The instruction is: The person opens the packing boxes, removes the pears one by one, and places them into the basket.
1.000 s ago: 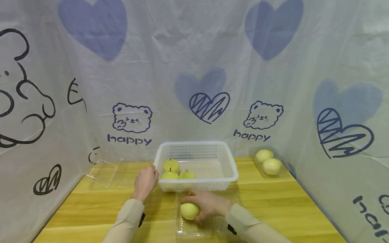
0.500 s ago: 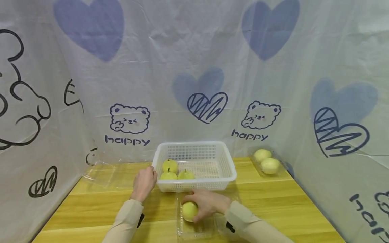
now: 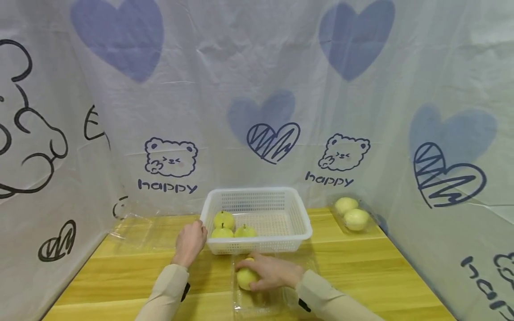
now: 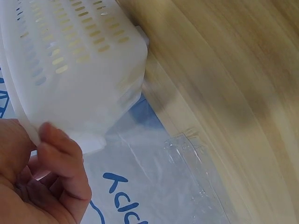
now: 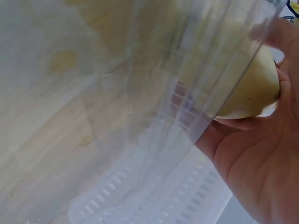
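Observation:
In the head view my right hand [image 3: 277,273] curls its fingers and thumb around a pale yellow pear [image 3: 246,278] in the near half of a clear plastic clamshell box [image 3: 239,305]. The right wrist view shows that pear [image 5: 254,88] against the palm, partly seen through the clear box wall [image 5: 224,70]. My left hand [image 3: 190,243] pinches the left rim of a white perforated plastic basket [image 3: 257,240]; its thumb and bent fingers close over that rim in the left wrist view. Three pears [image 3: 223,220] with dark stems sit together at the basket's left end.
A clear box holding two yellow fruits [image 3: 356,220] stands at the back right of the wooden table [image 3: 361,276]. Another clear plastic box [image 3: 132,229], lid spread, lies at the back left. A printed curtain [image 3: 225,67] encloses the back and sides.
Within the clear box, the pear has turned and shifted slightly left under my right fingers. My left hand stays on the basket rim. The head view has swung slightly right.

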`<state>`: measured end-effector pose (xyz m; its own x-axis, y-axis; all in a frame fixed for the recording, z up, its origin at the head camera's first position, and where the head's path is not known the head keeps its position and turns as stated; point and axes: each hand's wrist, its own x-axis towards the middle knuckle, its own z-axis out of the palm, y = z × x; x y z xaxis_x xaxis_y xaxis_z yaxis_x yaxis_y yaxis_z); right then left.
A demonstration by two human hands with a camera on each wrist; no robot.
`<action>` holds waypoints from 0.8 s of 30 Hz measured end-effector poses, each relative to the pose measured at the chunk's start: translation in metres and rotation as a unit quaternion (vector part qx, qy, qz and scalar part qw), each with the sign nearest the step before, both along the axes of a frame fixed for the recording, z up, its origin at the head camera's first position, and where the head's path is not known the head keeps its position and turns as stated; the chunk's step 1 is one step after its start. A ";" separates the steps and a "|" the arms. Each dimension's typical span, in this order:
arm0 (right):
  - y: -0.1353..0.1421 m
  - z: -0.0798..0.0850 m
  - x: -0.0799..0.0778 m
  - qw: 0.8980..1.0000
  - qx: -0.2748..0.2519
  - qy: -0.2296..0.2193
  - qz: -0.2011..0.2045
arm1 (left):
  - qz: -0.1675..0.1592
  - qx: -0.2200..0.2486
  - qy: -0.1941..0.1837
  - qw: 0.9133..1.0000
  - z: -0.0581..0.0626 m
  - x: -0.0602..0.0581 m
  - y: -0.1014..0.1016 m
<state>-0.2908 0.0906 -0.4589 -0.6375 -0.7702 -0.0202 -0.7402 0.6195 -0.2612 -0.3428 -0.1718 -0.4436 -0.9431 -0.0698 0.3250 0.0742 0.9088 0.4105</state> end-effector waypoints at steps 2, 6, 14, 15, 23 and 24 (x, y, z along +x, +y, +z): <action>-0.001 -0.001 0.000 1.000 0.000 0.003 0.003 | 0.003 -0.003 0.000 1.000 0.000 0.000 -0.001; -0.002 -0.002 -0.001 1.000 -0.002 0.016 0.011 | 0.006 -0.007 -0.005 1.000 0.001 0.002 0.000; 0.004 0.002 -0.003 1.000 -0.021 0.012 -0.011 | 0.010 -0.011 -0.007 1.000 0.001 0.001 0.001; 0.005 0.004 -0.003 1.000 -0.023 0.013 -0.016 | 0.011 -0.012 -0.007 1.000 0.002 0.001 0.001; 0.018 0.021 -0.003 0.997 -0.063 0.011 -0.046 | 0.014 -0.018 -0.009 1.000 0.003 0.002 0.001; 0.019 0.023 -0.003 0.996 -0.077 0.015 -0.045 | 0.013 -0.019 -0.009 1.000 0.003 0.002 0.001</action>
